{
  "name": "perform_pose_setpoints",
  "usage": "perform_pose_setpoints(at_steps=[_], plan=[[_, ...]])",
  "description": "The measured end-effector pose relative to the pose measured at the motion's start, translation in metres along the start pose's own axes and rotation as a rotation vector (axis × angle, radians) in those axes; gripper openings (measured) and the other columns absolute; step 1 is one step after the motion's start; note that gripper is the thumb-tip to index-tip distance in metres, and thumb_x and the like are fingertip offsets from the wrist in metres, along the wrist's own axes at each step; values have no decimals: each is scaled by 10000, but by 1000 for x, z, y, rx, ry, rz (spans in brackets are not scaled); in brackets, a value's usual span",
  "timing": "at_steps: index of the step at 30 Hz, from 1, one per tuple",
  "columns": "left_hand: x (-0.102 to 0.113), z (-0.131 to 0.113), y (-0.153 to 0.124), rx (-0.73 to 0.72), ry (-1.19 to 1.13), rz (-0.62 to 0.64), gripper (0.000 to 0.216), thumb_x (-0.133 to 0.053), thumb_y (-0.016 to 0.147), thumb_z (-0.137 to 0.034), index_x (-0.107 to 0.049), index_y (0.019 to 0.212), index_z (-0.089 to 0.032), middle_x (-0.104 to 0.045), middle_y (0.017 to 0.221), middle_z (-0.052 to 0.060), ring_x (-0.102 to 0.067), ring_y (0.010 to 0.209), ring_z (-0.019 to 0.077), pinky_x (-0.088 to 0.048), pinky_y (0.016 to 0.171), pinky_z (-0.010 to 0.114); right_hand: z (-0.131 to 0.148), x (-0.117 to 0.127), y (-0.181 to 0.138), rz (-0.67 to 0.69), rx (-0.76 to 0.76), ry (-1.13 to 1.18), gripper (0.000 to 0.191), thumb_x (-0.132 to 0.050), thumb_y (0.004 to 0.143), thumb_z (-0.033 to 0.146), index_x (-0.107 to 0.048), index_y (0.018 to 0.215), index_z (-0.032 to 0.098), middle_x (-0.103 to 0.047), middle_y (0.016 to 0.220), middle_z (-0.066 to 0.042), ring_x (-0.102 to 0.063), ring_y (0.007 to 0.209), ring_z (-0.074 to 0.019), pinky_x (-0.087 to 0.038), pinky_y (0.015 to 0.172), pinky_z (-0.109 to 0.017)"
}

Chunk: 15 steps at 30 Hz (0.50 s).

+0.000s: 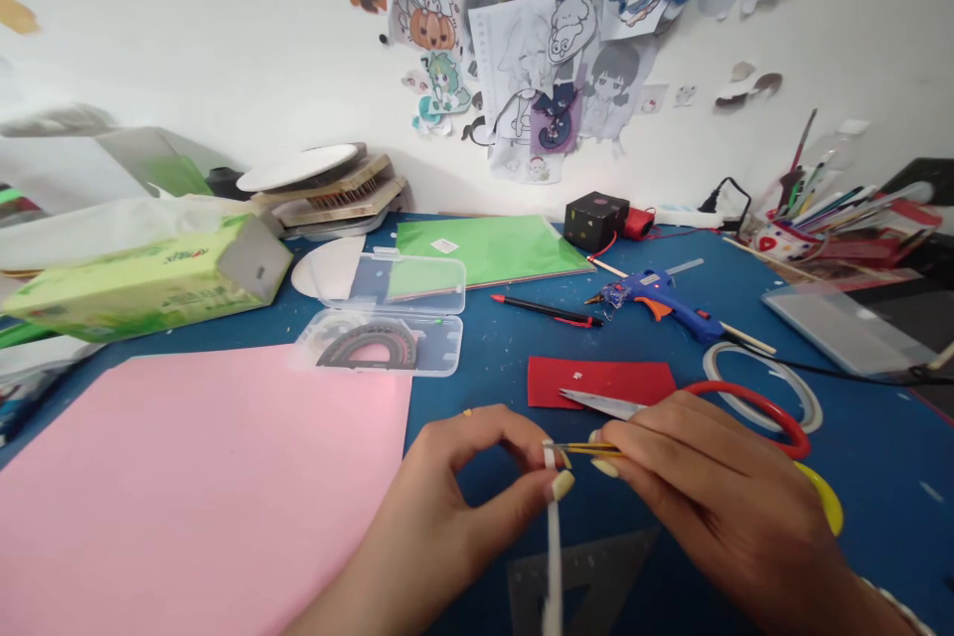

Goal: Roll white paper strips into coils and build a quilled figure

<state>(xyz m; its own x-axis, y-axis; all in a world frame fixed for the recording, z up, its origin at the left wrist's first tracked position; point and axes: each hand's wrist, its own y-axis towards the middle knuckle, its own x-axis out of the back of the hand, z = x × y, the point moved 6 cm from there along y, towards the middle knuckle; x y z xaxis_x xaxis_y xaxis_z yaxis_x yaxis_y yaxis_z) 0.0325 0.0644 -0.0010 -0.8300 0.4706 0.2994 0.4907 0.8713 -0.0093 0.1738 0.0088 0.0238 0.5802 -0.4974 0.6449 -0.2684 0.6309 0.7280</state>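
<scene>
My left hand (462, 487) pinches a narrow white strip (553, 556) between thumb and forefinger; the strip hangs down toward the near edge. My right hand (715, 497) is closed on a thin yellow stick (588, 449) whose tip meets the strip at my left fingertips. Just beyond my right hand lie scissors (603, 404) with red handles (767, 412), on a red felt piece (600, 381). A yellow object (827, 497) shows behind my right hand.
A large pink sheet (201, 477) covers the blue table (492, 348) at left. Beyond are a clear plastic case (388, 323), a green sheet (488, 248), a tissue pack (149, 283), a red-black pencil (548, 311), a blue glue gun (656, 303), a tape roll (767, 386) and a ruler (588, 576).
</scene>
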Motion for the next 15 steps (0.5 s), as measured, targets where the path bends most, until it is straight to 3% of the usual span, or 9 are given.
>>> perform_pose_setpoints(at_steps=[6, 11, 15], plan=[[6, 3, 0, 9, 94, -95, 58, -620, 706, -224, -636, 655, -201, -660, 664, -31, -594, 647, 121, -436, 624, 182, -8, -3, 2, 103, -78, 45, 140, -511, 826, 182, -626, 899, 146, -642, 774, -32, -579, 722, -103, -457, 677, -188], [5, 1, 1, 10, 164, -92, 98, -600, 724, -229, -627, 636, -197, -650, 645, -33, -583, 629, 119, -426, 605, 185, -4, -2, -1, 106, -4, -73, 226, -477, 851, 190, -573, 1047, 131, -667, 833, -42, -609, 736, -121, -473, 677, -219], [4, 1, 2, 11, 217, -73, 110, -579, 749, -246, -620, 659, -196, -637, 658, -35, -573, 641, 118, -418, 612, 188, -4, -2, 0, 123, -35, -64, 212, -430, 868, 185, -578, 1014, 144, -679, 866, -28, -628, 761, -111, -485, 711, -193]])
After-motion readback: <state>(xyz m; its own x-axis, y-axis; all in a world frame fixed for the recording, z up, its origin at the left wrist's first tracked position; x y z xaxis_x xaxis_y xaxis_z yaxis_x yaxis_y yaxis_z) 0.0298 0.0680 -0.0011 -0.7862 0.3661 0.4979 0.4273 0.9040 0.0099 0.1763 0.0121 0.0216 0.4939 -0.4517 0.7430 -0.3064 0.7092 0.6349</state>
